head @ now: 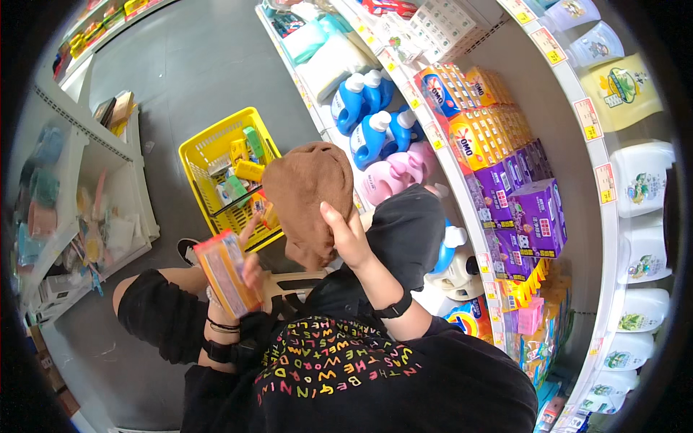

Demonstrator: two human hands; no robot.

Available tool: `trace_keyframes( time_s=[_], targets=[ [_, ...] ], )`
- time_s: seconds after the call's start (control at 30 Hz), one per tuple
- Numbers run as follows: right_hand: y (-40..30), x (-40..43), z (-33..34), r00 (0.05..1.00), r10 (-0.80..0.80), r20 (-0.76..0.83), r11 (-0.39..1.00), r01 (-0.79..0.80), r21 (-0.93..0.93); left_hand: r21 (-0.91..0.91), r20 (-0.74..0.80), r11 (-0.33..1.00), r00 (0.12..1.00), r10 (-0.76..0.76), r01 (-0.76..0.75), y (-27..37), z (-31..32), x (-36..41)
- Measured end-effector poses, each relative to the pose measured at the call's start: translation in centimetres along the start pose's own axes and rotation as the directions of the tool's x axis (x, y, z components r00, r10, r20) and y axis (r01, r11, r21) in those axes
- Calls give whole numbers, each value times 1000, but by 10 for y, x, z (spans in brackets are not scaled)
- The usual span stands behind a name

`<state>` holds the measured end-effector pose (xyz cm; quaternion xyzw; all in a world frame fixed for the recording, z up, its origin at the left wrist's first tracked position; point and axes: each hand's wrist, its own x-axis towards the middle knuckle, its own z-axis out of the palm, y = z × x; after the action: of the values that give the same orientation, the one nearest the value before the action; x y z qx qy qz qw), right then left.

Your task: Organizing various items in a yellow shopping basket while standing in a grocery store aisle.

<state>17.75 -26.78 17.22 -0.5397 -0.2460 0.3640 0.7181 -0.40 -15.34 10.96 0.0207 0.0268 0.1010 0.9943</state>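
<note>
My left hand (243,270) holds an orange and red boxed package (226,273) at the lower left of centre, its fingers partly blurred. A brown cloth (311,203) is gripped in my right hand (346,235), thumb on top, and hangs over the right edge of the basket. Beyond both hands, the yellow plastic shopping basket (197,157) stands on the floor with its black handle folded across it. Inside are yellow packs (249,170), green packs (235,188) and an orange Omo pack (260,204). The cloth hides part of the basket's side.
To the right, shelves hold blue detergent bottles (370,139), pink bottles (392,178), orange Omo boxes (476,143) and purple boxes (538,216). A white shelf unit (116,216) with small goods stands at the left. My bent knees flank a beige stool (289,279).
</note>
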Motion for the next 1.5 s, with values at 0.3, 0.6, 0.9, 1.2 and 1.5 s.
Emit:
trace_keyframes(
  time_s=[0.3, 0.6, 0.9, 1.2, 1.5],
  targets=[
    [18, 1, 5, 994, 64, 90, 837, -4, -547, 125, -253, 987, 965, -65, 100, -40, -19, 6],
    [13, -11, 19, 824, 482, 297, 784, -255, -566, 903, -301, 430, 703, 645, -8, -17, -25, 10],
    [29, -1, 5, 838, 398, 372, 887, -250, -388, 888, -307, 458, 803, 511, 49, -9, 16, 10],
    [26, -10, 4, 996, -8, 85, 998, 13, -57, 834, -146, 525, 849, 508, -171, -12, -3, 9],
    [3, -9, -1, 952, 113, 285, 871, 44, -490, 904, -35, 370, 825, 565, -215, -3, 12, 11]
  ],
)
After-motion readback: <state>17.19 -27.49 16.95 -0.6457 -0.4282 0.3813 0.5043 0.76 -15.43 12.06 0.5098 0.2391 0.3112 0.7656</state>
